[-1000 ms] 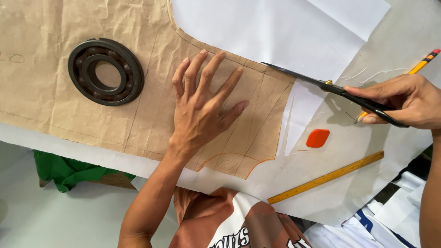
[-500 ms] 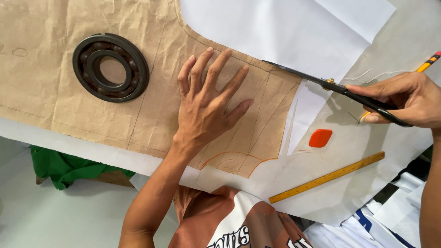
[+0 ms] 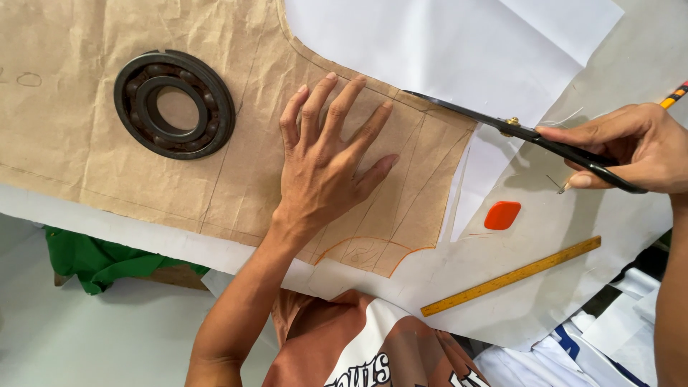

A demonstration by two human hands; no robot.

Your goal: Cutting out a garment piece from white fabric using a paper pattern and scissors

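My left hand (image 3: pixel 326 161) lies flat with the fingers spread, pressing down on the brown paper pattern (image 3: pixel 236 107), and it has hardly moved in the last second. My right hand (image 3: pixel 631 147) is closed around the handles of the black scissors (image 3: pixel 516 132), and the blades have slid a little further along the top edge of the brown paper, so the cut in the white cloth (image 3: pixel 444 43) seems to be getting longer. The brown paper is wrinkled, with thin pencil lines and an orange curve near the bottom. It lies on the white cloth. A heavy metal ring (image 3: pixel 174 104) sits on it to the left. An orange chalk piece (image 3: pixel 502 215) and a yellow ruler (image 3: pixel 510 276) lie near the scissors.
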